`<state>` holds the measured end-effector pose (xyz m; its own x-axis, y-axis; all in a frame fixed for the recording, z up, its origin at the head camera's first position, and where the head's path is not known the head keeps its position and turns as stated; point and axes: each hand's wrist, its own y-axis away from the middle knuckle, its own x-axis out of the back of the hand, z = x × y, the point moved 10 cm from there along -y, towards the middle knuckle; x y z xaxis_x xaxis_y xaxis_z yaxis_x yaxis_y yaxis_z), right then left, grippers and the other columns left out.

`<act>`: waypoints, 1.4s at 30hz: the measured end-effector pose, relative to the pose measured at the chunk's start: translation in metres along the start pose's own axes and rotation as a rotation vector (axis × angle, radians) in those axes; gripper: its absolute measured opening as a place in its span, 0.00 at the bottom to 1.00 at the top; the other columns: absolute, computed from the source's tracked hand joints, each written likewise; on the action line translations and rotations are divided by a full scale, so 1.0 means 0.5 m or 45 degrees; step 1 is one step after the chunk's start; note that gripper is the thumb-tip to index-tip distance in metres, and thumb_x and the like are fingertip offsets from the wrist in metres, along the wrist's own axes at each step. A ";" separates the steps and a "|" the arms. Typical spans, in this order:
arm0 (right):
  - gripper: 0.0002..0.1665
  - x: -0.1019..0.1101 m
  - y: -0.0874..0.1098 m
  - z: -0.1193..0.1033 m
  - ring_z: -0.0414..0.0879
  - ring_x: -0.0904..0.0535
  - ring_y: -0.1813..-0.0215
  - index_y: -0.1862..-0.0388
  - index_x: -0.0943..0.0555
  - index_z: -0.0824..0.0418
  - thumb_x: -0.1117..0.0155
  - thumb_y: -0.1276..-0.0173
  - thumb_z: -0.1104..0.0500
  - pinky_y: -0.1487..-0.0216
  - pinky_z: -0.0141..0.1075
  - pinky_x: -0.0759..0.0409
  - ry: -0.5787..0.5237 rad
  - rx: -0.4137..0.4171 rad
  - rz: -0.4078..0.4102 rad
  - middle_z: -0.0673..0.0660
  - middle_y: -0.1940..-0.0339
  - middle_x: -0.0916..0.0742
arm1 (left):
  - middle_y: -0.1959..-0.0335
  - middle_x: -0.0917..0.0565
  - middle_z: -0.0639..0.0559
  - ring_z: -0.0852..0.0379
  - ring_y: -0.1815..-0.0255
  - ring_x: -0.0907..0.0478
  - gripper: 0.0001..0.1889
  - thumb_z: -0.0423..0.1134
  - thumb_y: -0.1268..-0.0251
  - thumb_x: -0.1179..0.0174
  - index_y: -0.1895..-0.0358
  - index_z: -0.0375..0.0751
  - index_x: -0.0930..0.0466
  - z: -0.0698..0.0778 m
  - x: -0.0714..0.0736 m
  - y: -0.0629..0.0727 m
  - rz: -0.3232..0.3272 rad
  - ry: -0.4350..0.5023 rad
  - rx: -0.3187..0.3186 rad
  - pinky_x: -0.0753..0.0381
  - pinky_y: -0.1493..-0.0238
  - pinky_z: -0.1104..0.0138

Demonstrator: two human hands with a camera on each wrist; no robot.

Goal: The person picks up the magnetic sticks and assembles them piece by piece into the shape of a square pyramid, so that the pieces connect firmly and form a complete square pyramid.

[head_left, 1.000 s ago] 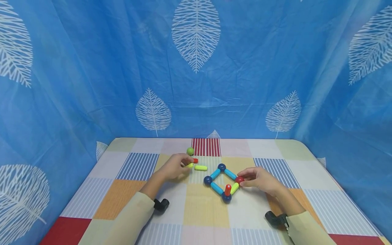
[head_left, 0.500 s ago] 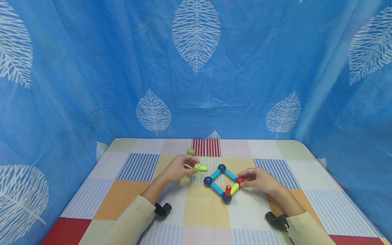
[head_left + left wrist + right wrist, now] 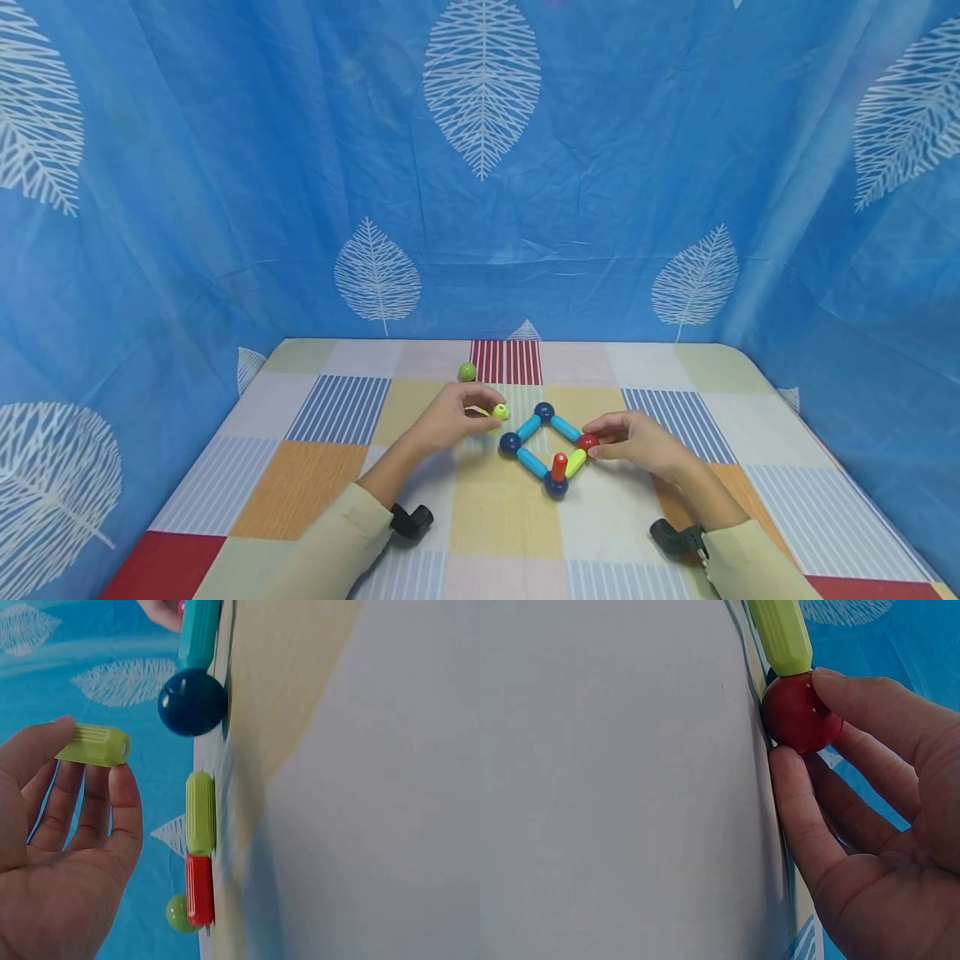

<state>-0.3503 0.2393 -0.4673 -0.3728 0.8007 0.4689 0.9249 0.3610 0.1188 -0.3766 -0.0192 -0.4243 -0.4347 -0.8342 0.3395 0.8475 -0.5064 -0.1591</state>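
Note:
A flat diamond of magnetic rods and balls [image 3: 546, 446] lies on the checkered tablecloth [image 3: 502, 517]. It has three dark blue balls, cyan rods, one yellow-green rod [image 3: 575, 462] and a red rod [image 3: 558, 467] standing on the near ball. My right hand [image 3: 594, 443] pinches the red ball [image 3: 587, 442] at the diamond's right corner between thumb and forefinger [image 3: 832, 682]; the red ball [image 3: 801, 712] touches the cloth. My left hand [image 3: 491, 410] pinches a loose yellow-green rod [image 3: 94, 745] in the air, just left of the left blue ball [image 3: 192, 702].
Behind my left hand a second yellow-green rod [image 3: 200, 812] and a red rod [image 3: 199, 889] lie end to end on the cloth. A green ball [image 3: 467, 372] sits farther back. Blue leaf-print curtains [image 3: 480, 167] wall the table on three sides.
My left hand has lifted a yellow-green rod off the cloth and carried it right, toward the diamond. My right hand has stayed on the red ball.

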 end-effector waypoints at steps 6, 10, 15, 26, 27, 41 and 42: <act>0.24 0.000 -0.001 0.001 0.51 0.17 0.48 0.43 0.15 0.64 0.24 0.36 0.58 0.51 0.29 0.16 -0.001 -0.007 -0.005 0.61 0.48 0.11 | 0.55 0.13 0.45 0.59 0.53 0.16 0.12 0.31 0.39 0.28 0.52 0.38 0.15 0.003 -0.021 -0.006 -0.010 0.017 -0.026 0.14 0.48 0.64; 0.24 0.000 -0.002 0.003 0.50 0.17 0.48 0.42 0.15 0.64 0.24 0.36 0.58 0.51 0.29 0.16 0.002 -0.011 -0.004 0.60 0.48 0.11 | 0.55 0.13 0.45 0.60 0.53 0.16 0.12 0.30 0.40 0.28 0.53 0.38 0.15 0.002 -0.031 -0.009 -0.023 0.035 -0.025 0.14 0.47 0.62; 0.24 0.000 -0.002 0.004 0.50 0.17 0.50 0.42 0.15 0.64 0.24 0.37 0.58 0.52 0.30 0.16 0.001 -0.007 -0.001 0.60 0.49 0.11 | 0.55 0.13 0.48 0.60 0.53 0.16 0.11 0.29 0.40 0.29 0.54 0.40 0.14 -0.005 -0.040 -0.011 -0.037 0.045 0.005 0.14 0.49 0.65; 0.24 0.001 -0.002 0.008 0.49 0.17 0.51 0.43 0.15 0.62 0.23 0.37 0.57 0.52 0.32 0.16 0.029 -0.013 0.007 0.59 0.50 0.11 | 0.56 0.13 0.50 0.59 0.52 0.16 0.10 0.30 0.39 0.28 0.55 0.42 0.14 -0.007 -0.049 -0.011 -0.064 0.013 0.018 0.16 0.48 0.68; 0.24 0.002 -0.002 0.009 0.49 0.17 0.51 0.43 0.14 0.62 0.23 0.38 0.57 0.52 0.32 0.16 0.029 -0.020 0.011 0.58 0.50 0.11 | 0.56 0.13 0.51 0.59 0.52 0.16 0.10 0.30 0.39 0.29 0.55 0.43 0.14 -0.008 -0.049 -0.011 -0.066 0.010 0.023 0.16 0.47 0.67; 0.21 0.018 -0.010 -0.008 0.48 0.17 0.54 0.47 0.13 0.63 0.22 0.39 0.61 0.56 0.30 0.16 0.153 0.000 0.141 0.59 0.53 0.10 | 0.54 0.13 0.49 0.55 0.51 0.17 0.19 0.26 0.39 0.31 0.44 0.40 0.17 -0.027 -0.086 -0.002 -0.288 -0.157 0.084 0.14 0.44 0.62; 0.21 0.022 -0.011 -0.007 0.47 0.17 0.55 0.47 0.13 0.63 0.22 0.39 0.61 0.57 0.30 0.16 0.157 -0.008 0.165 0.58 0.53 0.10 | 0.54 0.14 0.50 0.56 0.52 0.17 0.19 0.25 0.39 0.32 0.44 0.41 0.17 -0.026 -0.090 -0.001 -0.311 -0.152 0.087 0.14 0.44 0.63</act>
<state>-0.3593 0.2443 -0.4600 -0.2387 0.7755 0.5844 0.9653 0.2551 0.0557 -0.3613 0.0158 -0.4514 -0.5931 -0.6556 0.4673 0.7424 -0.6700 0.0023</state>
